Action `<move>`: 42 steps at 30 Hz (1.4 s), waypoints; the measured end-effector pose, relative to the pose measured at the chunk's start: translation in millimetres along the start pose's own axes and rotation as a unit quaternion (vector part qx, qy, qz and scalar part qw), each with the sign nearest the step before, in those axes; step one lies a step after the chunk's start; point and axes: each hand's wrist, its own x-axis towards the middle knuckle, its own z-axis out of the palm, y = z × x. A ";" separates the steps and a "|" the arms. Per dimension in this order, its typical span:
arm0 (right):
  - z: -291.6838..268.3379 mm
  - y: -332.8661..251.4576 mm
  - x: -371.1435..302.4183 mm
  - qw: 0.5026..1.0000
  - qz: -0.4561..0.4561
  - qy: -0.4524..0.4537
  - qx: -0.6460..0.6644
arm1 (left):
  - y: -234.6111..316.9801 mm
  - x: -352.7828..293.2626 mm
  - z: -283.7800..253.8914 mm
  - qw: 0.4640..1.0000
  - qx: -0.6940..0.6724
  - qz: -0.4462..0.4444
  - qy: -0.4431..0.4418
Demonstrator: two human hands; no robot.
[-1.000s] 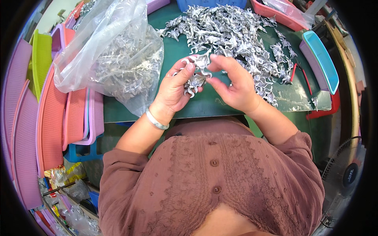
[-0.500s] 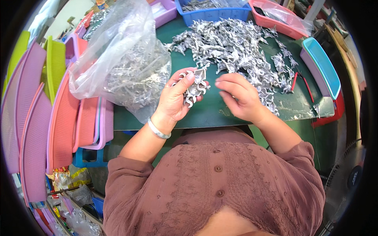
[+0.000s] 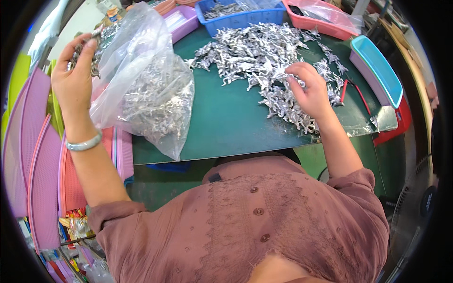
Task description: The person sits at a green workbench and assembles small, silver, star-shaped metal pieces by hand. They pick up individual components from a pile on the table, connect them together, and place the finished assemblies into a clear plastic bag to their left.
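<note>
My left hand (image 3: 75, 78) is raised at the far left, past the clear plastic bag. Its fingers are closed round several small silvery metal castings (image 3: 96, 62), curly in outline. The clear bag (image 3: 158, 89) stands on the table's left part, full of similar castings. My right hand (image 3: 309, 89) is over the near right part of a broad pile of loose castings (image 3: 255, 52). Its thumb and fingertips are drawn together at the pile; whether a piece is between them is hidden. Red-handled pliers (image 3: 361, 94) lie to the right of this hand.
Along the far edge stand a purple bin (image 3: 184, 23), a blue bin (image 3: 240, 19) with metal pieces, and a pink bin (image 3: 321, 21). A turquoise and lilac bin (image 3: 380, 70) is at the right edge. Stacked plastic baskets (image 3: 45, 179) crowd the left side of the green table (image 3: 222, 127).
My left hand has swung from the table's middle to the far left, up beyond the bag, with castings in it. My right hand has moved right, onto the pile.
</note>
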 end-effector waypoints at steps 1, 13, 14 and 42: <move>-2.6 5.3 -0.4 1.000 0.020 0.003 -0.001 | -9.6 6.1 -1.1 0.998 0.045 -0.011 -0.049; -1.4 41.4 8.5 0.984 0.062 -0.121 -0.114 | 12.5 -25.7 43.3 0.970 0.189 0.151 -0.031; -0.1 40.5 10.1 0.979 0.068 -0.144 -0.130 | 18.7 -31.9 48.0 0.968 0.178 0.174 -0.031; 14.6 -25.0 12.7 0.799 0.291 -0.198 0.487 | 30.9 -140.4 186.5 0.666 -0.558 -0.356 -0.344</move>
